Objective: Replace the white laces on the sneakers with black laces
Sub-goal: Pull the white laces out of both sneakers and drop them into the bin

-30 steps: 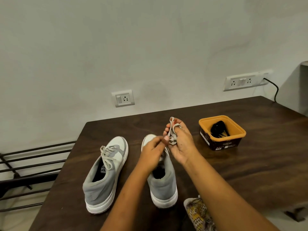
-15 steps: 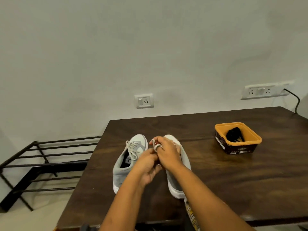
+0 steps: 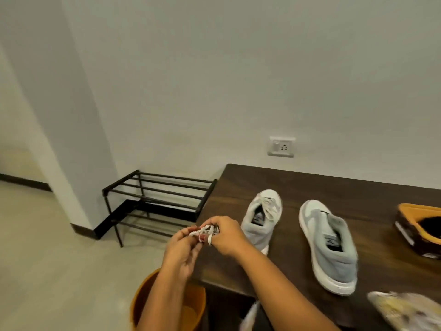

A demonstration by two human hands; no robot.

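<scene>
orange bin [image 3: 167, 304] is sitting below | left hand [image 3: 181, 249] and right hand [image 3: 226, 235] are pinching the bundled white lace [image 3: 206, 232], swinging from above the sneakers past the table [image 3: 298, 185] edge — likely binning it | unlaced sneaker [image 3: 329, 242] is awaiting black; laced sneaker [image 3: 260, 220] is still wearing white

Dark wood table [image 3: 346, 187], grain visible, slight sheen. Sneakers [image 3: 340, 253] at 4 o'clock: soft matt grey cloth uppers, smooth white rubbery soles. White lace [image 3: 207, 231]: flat woven cloth. Rack [image 3: 157, 194] at 8 o'clock: matt black metal bars. Bin [image 3: 198, 299] at 7 o'clock: smooth orange plastic. Socket [image 3: 281, 146]: glossy white plastic. Wall [image 3: 214, 80] matt; floor [image 3: 47, 259] smooth, pale.
</scene>
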